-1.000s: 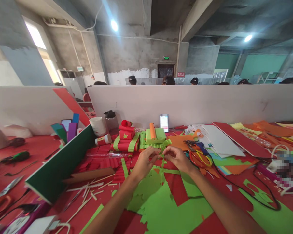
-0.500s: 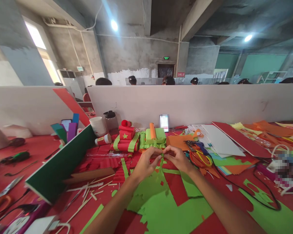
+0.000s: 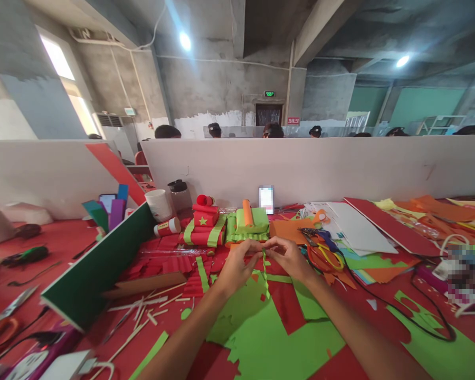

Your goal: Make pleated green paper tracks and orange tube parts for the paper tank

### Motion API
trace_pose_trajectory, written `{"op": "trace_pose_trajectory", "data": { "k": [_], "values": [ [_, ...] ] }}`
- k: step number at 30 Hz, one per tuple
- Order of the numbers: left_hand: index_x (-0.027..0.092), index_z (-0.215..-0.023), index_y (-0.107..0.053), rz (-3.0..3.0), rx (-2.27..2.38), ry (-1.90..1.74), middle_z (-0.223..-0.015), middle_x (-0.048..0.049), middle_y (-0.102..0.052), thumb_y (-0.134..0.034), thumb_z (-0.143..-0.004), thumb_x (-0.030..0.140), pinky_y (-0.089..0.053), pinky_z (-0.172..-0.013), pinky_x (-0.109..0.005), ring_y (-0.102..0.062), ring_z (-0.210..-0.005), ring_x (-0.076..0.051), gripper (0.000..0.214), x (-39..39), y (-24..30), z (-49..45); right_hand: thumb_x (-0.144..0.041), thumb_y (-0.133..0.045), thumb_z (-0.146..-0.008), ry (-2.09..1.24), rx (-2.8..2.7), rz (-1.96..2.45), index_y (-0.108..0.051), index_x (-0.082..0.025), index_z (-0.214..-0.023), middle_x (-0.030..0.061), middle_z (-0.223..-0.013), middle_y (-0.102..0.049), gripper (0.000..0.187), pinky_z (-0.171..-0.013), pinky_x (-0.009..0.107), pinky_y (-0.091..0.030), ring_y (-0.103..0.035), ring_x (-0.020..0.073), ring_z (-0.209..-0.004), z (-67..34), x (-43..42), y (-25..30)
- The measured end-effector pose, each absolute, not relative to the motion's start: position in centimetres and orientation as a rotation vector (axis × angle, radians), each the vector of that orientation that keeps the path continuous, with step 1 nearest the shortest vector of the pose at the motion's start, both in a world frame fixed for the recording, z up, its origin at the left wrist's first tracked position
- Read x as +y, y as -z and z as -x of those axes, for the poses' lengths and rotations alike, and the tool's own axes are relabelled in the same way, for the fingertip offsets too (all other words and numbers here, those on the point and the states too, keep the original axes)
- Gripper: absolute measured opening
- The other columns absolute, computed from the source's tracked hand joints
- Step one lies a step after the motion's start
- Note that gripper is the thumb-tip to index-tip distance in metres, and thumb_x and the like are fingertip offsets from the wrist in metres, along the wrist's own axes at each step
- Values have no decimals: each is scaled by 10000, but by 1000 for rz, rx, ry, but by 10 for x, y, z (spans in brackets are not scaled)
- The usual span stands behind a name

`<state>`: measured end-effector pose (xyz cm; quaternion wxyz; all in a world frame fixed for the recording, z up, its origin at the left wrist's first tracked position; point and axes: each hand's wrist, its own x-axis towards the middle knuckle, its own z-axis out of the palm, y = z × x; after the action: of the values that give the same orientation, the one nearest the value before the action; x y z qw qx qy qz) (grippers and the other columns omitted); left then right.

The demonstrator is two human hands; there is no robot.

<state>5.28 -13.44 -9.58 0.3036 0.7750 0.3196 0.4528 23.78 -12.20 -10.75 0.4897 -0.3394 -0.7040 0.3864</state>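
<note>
My left hand and my right hand meet over the middle of the table, both pinched on the top of a narrow crimped green paper strip that hangs down between them. Just behind the hands stand a green paper tank with an orange barrel and a red paper tank with a green star. Beneath my forearms lie cut sheets of green paper on red paper.
A green-faced board slants across the left. Scissors with orange and yellow handles lie to the right of my hands, with a black cable, white and coloured sheets beyond. A paper cup, a jar and a phone stand by the white partition. Wooden sticks lie lower left.
The green strip has been drawn out and now hangs longer below my fingers. Both hands stay close together, shifted slightly toward the tanks.
</note>
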Motion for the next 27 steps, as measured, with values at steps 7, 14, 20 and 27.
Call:
{"op": "trace_pose_trajectory", "data": {
  "k": [7,14,20,27],
  "values": [
    [183,-955,-565,-2073,888,-1212,-959,-71,-671,-487,-890,209,-532,-802,-301,-651,-899,-179,105,-134,97,-52,-390,-661,-802,-937,-1724,795,-682,-200,-974,65,-984,-676,257,-765,325,-542,-645,212,-887,-238,-123,108],
    [184,-984,-544,-2070,846,-1227,-975,-70,-651,-477,-891,184,-534,-814,-305,-650,-907,-176,115,-133,99,-53,-393,-689,-776,-938,-1669,818,-675,-200,-894,37,-871,-685,226,-741,307,-537,-652,190,-805,-238,-120,111],
    [227,-1152,-572,-2156,944,-1324,-1253,-115,-516,-553,-869,235,-490,-947,-382,-539,-1150,-241,283,-134,93,-50,-379,-710,-760,-956,-1650,794,-655,-190,-864,28,-819,-664,223,-715,296,-529,-645,176,-763,-238,-121,111],
    [207,-1161,-523,-1985,867,-1212,-1094,-82,-634,-556,-878,250,-540,-853,-332,-645,-965,-193,289,-129,98,-51,-385,-715,-758,-991,-1625,751,-641,-193,-856,22,-810,-644,228,-718,300,-528,-639,173,-750,-238,-121,111]
  ]
}}
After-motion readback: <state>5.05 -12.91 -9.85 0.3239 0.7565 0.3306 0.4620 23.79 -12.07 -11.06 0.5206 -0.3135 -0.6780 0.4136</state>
